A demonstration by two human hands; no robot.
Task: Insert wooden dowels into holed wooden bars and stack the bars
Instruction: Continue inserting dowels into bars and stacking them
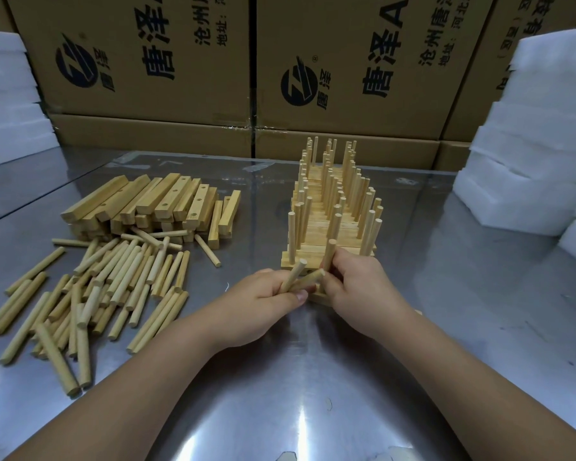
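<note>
My left grip (263,296), before the pegged wooden bar stack (326,229), clutches two light, stiff pale round dowels (296,272); right grip (359,281) pinches an upright dowel (330,251) low.

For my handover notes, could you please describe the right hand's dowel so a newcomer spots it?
Find the central stack of pegged bars. At its near end, the right hand pinches one dowel. It stands upright, whereas the left hand holds two slanted dowels.
</note>
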